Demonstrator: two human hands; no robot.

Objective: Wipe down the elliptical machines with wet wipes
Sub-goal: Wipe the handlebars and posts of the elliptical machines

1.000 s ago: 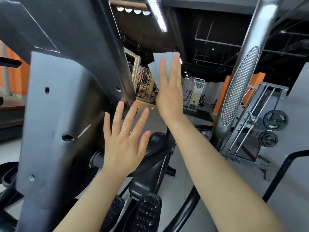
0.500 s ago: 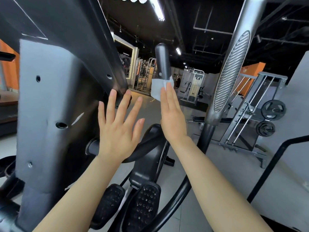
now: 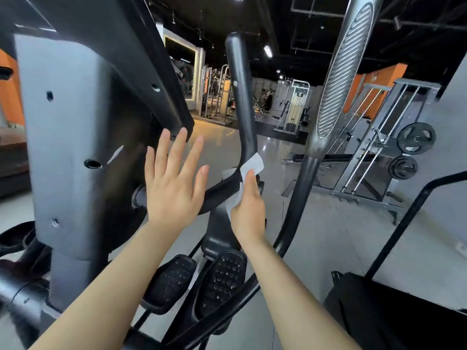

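The right hand (image 3: 249, 210) clamps a soft, limp white wet wipe (image 3: 250, 165) around the stiff black curved handlebar (image 3: 241, 102); the left hand (image 3: 174, 183) hovers spread, fingers apart.

We are in a commercial gym. Near us stands an elliptical machine (image 3: 83, 137) with studded black pedals (image 3: 222, 281) and a curved black handlebar (image 3: 240, 97). To the right, a rack (image 3: 379, 147) carries round weight plates (image 3: 415, 138). Far across the glossy grey floor (image 3: 316, 223) stand cable weight-stack machines (image 3: 294, 104). Orange wall panels (image 3: 379, 79) and a black open ceiling with spotlights (image 3: 267, 50) enclose the hall.
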